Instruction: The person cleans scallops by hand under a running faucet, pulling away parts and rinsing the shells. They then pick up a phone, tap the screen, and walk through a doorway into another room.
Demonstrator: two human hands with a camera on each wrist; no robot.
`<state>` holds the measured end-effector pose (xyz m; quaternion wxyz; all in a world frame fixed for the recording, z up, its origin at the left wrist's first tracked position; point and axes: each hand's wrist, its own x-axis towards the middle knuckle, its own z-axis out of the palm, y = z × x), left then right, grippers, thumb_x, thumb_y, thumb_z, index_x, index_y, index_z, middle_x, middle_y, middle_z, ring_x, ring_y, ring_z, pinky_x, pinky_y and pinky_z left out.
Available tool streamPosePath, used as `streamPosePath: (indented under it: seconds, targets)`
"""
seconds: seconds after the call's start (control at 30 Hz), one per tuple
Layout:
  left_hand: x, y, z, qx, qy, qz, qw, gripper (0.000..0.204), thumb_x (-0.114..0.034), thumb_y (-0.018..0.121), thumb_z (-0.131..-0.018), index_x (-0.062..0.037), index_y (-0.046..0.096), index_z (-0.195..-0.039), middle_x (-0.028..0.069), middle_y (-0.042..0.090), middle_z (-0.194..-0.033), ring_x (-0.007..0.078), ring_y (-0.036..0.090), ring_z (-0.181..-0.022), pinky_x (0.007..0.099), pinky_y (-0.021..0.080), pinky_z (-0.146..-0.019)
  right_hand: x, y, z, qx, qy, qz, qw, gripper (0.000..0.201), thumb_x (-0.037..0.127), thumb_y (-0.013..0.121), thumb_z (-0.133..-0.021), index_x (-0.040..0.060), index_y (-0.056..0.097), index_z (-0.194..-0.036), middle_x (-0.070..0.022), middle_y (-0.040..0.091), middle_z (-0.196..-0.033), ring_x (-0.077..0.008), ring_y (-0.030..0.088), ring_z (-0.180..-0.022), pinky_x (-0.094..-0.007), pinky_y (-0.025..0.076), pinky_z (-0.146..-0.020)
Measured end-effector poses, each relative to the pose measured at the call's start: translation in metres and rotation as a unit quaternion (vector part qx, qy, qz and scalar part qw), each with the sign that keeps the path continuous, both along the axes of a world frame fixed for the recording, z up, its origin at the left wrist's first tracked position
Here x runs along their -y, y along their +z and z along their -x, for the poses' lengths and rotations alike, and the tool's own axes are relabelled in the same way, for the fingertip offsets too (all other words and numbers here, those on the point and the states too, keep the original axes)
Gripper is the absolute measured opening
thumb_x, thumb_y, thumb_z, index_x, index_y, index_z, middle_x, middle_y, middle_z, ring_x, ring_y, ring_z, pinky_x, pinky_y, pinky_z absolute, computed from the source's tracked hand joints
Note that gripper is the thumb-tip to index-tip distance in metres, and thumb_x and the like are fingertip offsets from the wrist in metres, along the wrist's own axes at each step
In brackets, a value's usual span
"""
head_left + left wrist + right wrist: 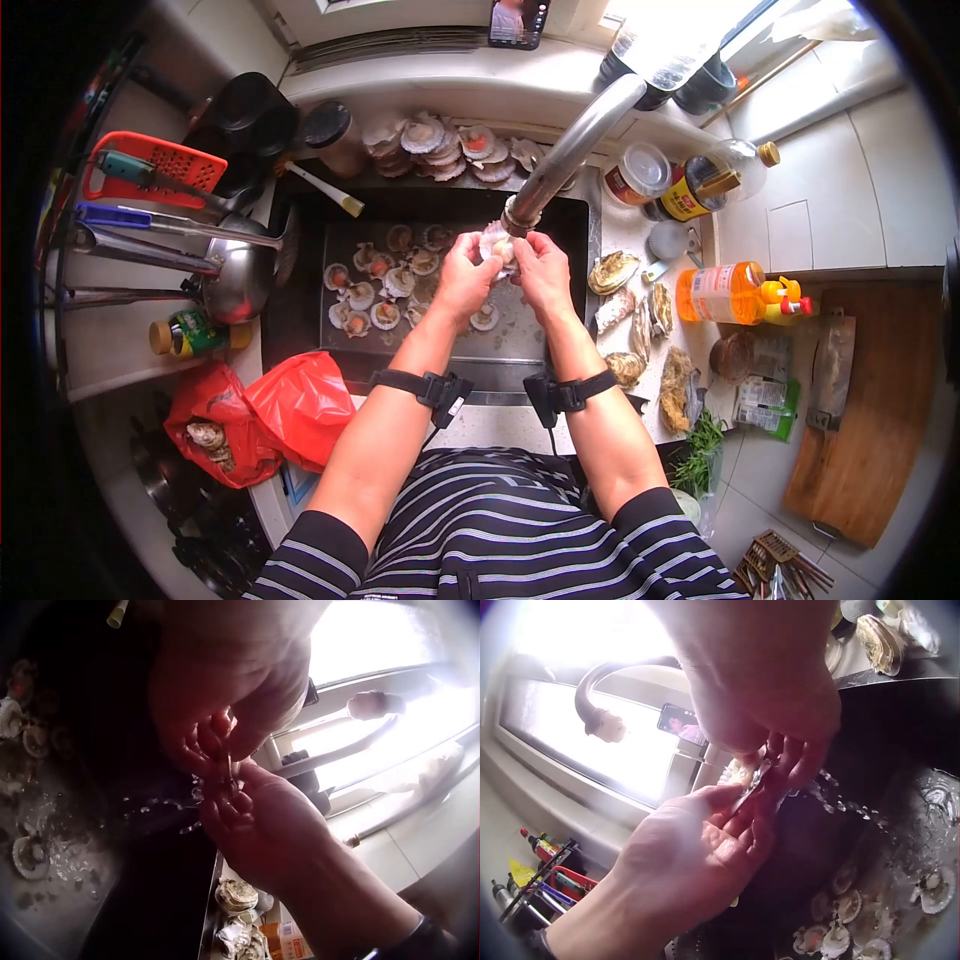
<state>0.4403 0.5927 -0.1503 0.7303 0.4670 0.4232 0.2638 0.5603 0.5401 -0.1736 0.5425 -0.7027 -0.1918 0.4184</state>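
At the faucet [575, 150] | scallop [497, 243] | between both hands' fingers [486, 268] [528, 260] (drops [847, 806] falling)

Daylight comes from the window [690, 38] beyond the grip, burning out to white glare in all three views. The head view is bright and fairly sharp around the grip; far out from it, lines bow and the rim falls to black. Below the grip, the sink [302, 225] stays dark. Both wrist views are dimmer and softer: the left hand [468, 272] and right hand [545, 274] look backlit, the shell [497, 245] between them lacks clear detail, and pale haze spreads beside the grip.
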Motion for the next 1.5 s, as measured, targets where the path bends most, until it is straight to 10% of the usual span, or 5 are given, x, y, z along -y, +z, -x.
streamPosePath:
  seconds: [0.47, 0.83, 1.0, 1.33, 1.5]
  targets:
    - [-0.010, 0.015, 0.000, -0.043, -0.017, 0.068, 0.997, 0.027, -0.013, 0.054, -0.089, -0.0100, 0.057, -0.116, -0.0028, 0.062, -0.101, 0.0057, 0.055, -0.082, 0.0224, 0.042, -0.067, 0.001, 0.031, -0.004, -0.180, 0.008, 0.024, 0.983, 0.033, 0.026, 0.060, -0.091, 0.0023, 0.061, -0.113, -0.0036, 0.066, -0.092, -0.0089, 0.059, -0.076, -0.0253, 0.048, -0.064]
    - [-0.027, -0.003, 0.005, 0.049, -0.002, 0.078, 0.996, 0.025, -0.012, 0.054, -0.091, -0.0087, 0.060, -0.115, -0.0028, 0.064, -0.098, 0.0054, 0.056, -0.079, 0.0224, 0.044, -0.067, 0.004, 0.027, 0.002, 0.195, 0.107, -0.039, 0.974, 0.030, 0.010, 0.063, -0.080, 0.0032, 0.064, -0.109, -0.0154, 0.064, -0.108, -0.0248, 0.063, -0.102, -0.0330, 0.049, -0.087]
    - [-0.027, -0.014, 0.011, 0.051, 0.015, 0.059, 0.997, 0.028, -0.011, 0.055, -0.091, -0.0084, 0.057, -0.119, -0.0027, 0.063, -0.101, 0.0054, 0.057, -0.078, 0.0205, 0.045, -0.066, 0.001, 0.004, 0.008, 0.074, 0.057, -0.085, 0.992, 0.041, 0.017, 0.066, -0.079, 0.0020, 0.058, -0.117, -0.0167, 0.065, -0.109, -0.0255, 0.062, -0.103, -0.0342, 0.047, -0.088]
    - [-0.024, -0.022, 0.022, -0.020, -0.016, 0.064, 0.998, 0.024, -0.014, 0.058, -0.090, -0.0124, 0.062, -0.114, -0.0045, 0.063, -0.101, 0.0052, 0.057, -0.084, 0.0229, 0.044, -0.069, 0.009, 0.012, 0.020, 0.205, 0.052, -0.057, 0.976, 0.038, 0.010, 0.066, -0.080, 0.0032, 0.056, -0.116, -0.0099, 0.066, -0.096, -0.0143, 0.064, -0.083, -0.0296, 0.051, -0.077]
    - [-0.003, -0.009, 0.032, -0.132, -0.087, 0.114, 0.981, 0.031, -0.015, 0.059, -0.087, -0.0096, 0.058, -0.118, -0.0020, 0.063, -0.091, 0.0055, 0.056, -0.072, 0.0207, 0.043, -0.059, 0.036, -0.025, 0.021, -0.038, 0.081, 0.047, 0.995, 0.060, 0.011, 0.067, -0.080, 0.0016, 0.039, -0.133, -0.0108, 0.063, -0.092, -0.0140, 0.062, -0.068, -0.0275, 0.049, -0.054]
